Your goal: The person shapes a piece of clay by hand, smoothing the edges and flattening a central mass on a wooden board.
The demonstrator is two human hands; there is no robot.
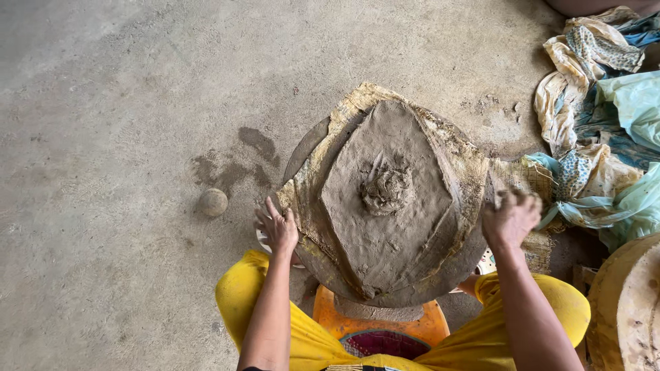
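Two hands of ours work at a big round disc (450, 264) that fills the middle of the view, lying flat and propped on an orange plastic stool (375, 321) between our knees, which are draped in yellow cloth (309, 340). Under it all spreads the grey concrete floor (103, 103), with darker damp patches (237, 165) at about nine o'clock from the disc. Over the disc lies a clay-smeared woven mat (467, 161), frayed at its rim, and on the mat sits a flat, lens-shaped slab of wet grey clay (357, 206) with pointed ends at twelve and six o'clock. At three o'clock from the disc lies a heap of crumpled cloths and pale green plastic sheeting (605, 137), and at five o'clock, the edge of another rounded, clay-coated form (625, 309). Our left hand (278, 227) rests at the disc's eight o'clock edge, fingers spread and touching the mat's rim, open rather than clenched. Our right hand (510, 216) is at the four o'clock edge, fingers curled over the mat's fringe; it is blurred, so we cannot tell whether it grips. A small lump of rough clay (386, 189) sits at the slab's centre, and a little clay ball (213, 202) lies on the floor at nine o'clock, near the left hand but apart.
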